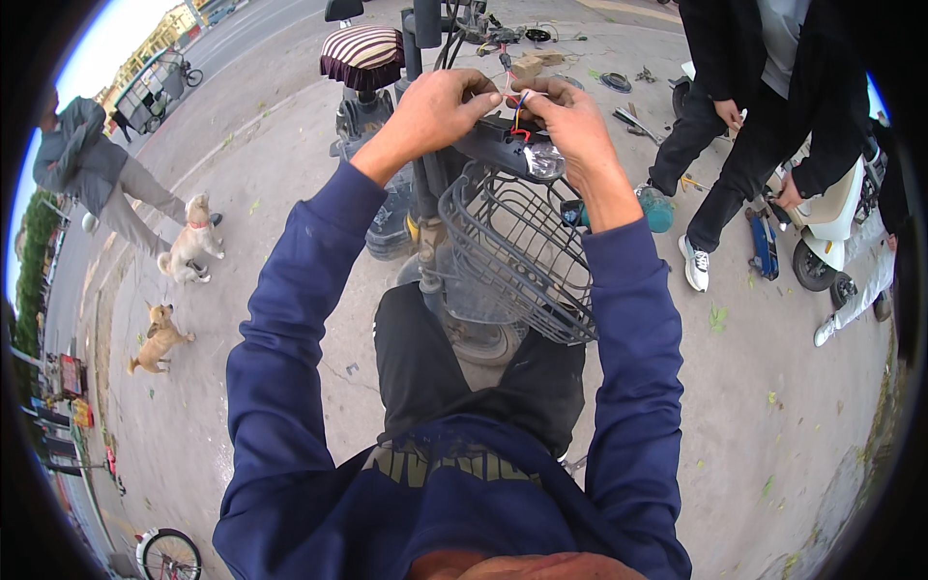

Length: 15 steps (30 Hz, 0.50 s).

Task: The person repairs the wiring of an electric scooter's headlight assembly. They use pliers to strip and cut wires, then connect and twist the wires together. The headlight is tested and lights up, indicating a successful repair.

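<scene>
Both my arms reach forward over the front of an electric scooter. My left hand (440, 113) is closed in a pinch, with a thin reddish wire end at its fingertips. Close beside it, my right hand (572, 124) pinches the thin coloured wires (519, 118), yellow, blue and red among them. These wires run down to the back of a headlight (543, 160) with a clear lens in a black housing. Under the headlight hangs a black wire basket (517, 242), just in front of my knees. The fingers partly hide where the wires meet.
A striped, fringed seat (362, 56) stands beyond my left hand. Loose parts and tools (633, 124) lie on the pavement at the far right, near a person in black (744, 116) and a white scooter (839, 208). At left are two dogs (193, 242) and a standing person (92, 159).
</scene>
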Tool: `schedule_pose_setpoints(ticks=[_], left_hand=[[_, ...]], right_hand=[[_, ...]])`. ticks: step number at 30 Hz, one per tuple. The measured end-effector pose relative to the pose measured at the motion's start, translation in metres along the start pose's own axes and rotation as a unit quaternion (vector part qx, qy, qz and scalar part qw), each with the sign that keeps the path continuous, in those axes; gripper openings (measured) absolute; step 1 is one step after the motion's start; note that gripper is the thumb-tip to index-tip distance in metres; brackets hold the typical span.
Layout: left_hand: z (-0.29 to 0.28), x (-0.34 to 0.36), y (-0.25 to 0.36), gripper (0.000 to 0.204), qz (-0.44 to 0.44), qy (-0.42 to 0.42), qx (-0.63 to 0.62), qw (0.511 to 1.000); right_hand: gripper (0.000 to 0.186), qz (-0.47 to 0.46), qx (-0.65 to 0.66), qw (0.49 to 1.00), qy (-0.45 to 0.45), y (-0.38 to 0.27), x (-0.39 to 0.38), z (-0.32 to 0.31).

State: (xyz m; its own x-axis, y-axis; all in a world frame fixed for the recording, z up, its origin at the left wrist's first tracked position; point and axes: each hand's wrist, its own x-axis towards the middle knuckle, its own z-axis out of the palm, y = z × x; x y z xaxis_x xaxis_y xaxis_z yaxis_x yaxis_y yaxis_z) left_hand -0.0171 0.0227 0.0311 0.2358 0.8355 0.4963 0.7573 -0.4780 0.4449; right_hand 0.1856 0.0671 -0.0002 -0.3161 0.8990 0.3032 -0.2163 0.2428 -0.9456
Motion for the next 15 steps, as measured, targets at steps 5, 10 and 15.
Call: schedule_pose_setpoints(ticks=[5, 10, 15], left_hand=[[0.007, -0.031, 0.008, 0.047, -0.001, 0.044, -0.034, 0.998], [0.015, -0.046, 0.010, 0.072, 0.046, 0.052, -0.034, 0.997], [0.017, -0.040, 0.001, 0.062, 0.089, -0.042, 0.032, 0.995]], right_hand=[[0.035, 0.032, 0.001, 0.996, 0.088, -0.007, -0.019, -0.022], [0.044, 0.108, -0.044, 0.985, 0.125, 0.013, -0.032, -0.036], [0.047, 0.160, 0.027, 0.985, 0.051, 0.014, -0.045, -0.033]])
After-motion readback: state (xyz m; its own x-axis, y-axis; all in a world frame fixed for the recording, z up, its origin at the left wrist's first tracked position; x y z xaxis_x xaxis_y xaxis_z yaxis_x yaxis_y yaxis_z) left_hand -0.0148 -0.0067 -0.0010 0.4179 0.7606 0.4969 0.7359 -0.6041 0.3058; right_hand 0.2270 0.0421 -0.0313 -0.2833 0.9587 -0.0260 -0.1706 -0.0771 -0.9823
